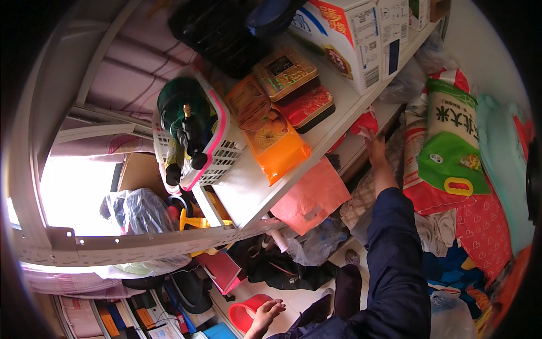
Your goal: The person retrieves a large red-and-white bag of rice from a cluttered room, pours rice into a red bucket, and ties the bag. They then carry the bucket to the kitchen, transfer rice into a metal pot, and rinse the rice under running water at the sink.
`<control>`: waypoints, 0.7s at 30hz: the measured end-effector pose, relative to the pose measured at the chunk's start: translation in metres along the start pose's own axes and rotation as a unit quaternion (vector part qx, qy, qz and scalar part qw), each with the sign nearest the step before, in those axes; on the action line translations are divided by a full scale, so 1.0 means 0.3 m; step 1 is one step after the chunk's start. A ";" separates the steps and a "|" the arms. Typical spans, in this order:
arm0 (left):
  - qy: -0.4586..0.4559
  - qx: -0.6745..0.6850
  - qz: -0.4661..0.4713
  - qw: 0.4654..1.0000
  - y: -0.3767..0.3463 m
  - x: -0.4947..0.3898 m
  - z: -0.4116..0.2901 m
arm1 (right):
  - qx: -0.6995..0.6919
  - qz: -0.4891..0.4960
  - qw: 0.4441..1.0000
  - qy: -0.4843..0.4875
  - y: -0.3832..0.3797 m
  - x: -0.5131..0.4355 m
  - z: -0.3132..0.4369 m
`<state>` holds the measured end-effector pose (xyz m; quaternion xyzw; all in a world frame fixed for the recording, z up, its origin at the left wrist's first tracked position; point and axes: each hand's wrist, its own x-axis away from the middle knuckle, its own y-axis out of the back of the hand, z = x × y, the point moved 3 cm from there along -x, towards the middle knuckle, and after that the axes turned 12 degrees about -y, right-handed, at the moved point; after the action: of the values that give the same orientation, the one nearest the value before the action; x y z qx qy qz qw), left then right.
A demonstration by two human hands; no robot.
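Note:
My right hand (376, 148), at the end of a dark blue sleeve, reaches to the shelf unit, its fingers at a red plastic packet (365, 123) below the top board. Whether the fingers grip the packet or only touch it cannot be told. My left hand (267, 314) is low in the view, palm up and empty, fingers loosely extended, beside a red plastic bucket (245, 312). A salmon-pink sheet (312, 195) hangs at the shelf edge. On the shelf board (250, 203) lie an orange packet (275, 146) and two decorated tins (288, 72).
A white plastic basket (224, 163) with bottles stands on the shelf, near a printed carton (364, 46). A perforated metal beam (139, 248) crosses the left side. Rice sacks (453, 144) and cloths lie at right. A black bag (292, 271) lies on the floor near my legs.

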<state>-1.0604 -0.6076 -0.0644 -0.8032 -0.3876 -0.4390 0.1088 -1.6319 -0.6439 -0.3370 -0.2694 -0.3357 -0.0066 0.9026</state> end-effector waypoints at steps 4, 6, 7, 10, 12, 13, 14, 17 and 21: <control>-0.075 0.007 0.001 0.997 0.021 -0.002 0.012 | 0.079 0.044 0.994 0.062 0.143 0.072 -0.113; -0.088 -0.055 -0.002 0.995 0.035 0.015 0.020 | -0.016 -0.009 1.000 -0.018 0.271 0.190 -0.203; -0.078 -0.101 -0.008 0.992 0.048 0.028 0.025 | 0.059 -0.135 0.988 -0.037 0.358 0.280 -0.242; -0.073 -0.035 -0.023 0.996 0.076 0.097 0.047 | 0.242 -0.206 0.945 -0.076 0.500 0.605 -0.377; -0.086 -0.073 -0.036 0.993 0.108 0.160 0.070 | 0.312 -0.202 0.914 -0.162 0.536 0.847 -0.485; -0.101 -0.070 -0.022 0.992 0.127 0.196 0.087 | 0.395 -0.168 0.890 -0.151 0.534 0.988 -0.549; -0.160 -0.102 -0.032 0.981 0.144 0.229 0.097 | 0.414 -0.169 0.875 -0.185 0.531 1.128 -0.614; -0.219 -0.137 -0.116 0.959 0.237 0.379 0.195 | 0.406 -0.048 0.873 -0.264 0.518 1.533 -0.771; -0.501 -0.378 -0.190 0.755 0.356 0.654 0.326 | 0.505 0.099 0.805 -0.296 0.484 1.935 -0.954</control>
<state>-0.8614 -0.5258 0.0505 -0.7937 -0.3343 -0.0965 -0.4989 -0.9820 -0.5621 -0.2332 0.2036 -0.5137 0.3336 0.7638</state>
